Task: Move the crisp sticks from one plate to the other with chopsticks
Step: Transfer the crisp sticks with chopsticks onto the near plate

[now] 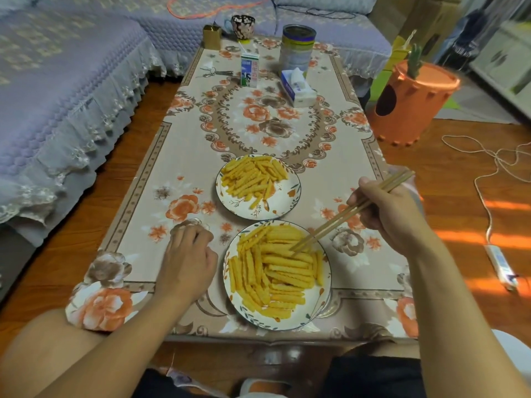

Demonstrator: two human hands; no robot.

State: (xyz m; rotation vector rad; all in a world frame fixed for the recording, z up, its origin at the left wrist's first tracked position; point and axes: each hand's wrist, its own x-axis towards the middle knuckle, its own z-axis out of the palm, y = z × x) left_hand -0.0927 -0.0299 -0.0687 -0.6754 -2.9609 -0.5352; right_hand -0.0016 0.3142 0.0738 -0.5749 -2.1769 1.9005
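Note:
Two white floral plates stand on the table, one behind the other. The near plate (323,300) holds a big heap of yellow crisp sticks (275,271). The far plate (290,193) carries a smaller heap of crisp sticks (253,175). My right hand (388,214) grips a pair of wooden chopsticks (339,218), whose tips reach down into the near heap at its upper right. My left hand (186,259) rests on the tablecloth left of the near plate, fingers loosely curled, holding nothing.
A milk carton (249,69), a tall tin (297,50), a tissue pack (297,87), a cup (242,26) and scissors (214,72) stand at the table's far end. A sofa (57,96) lies left, an orange bin (411,101) right, cables on the floor.

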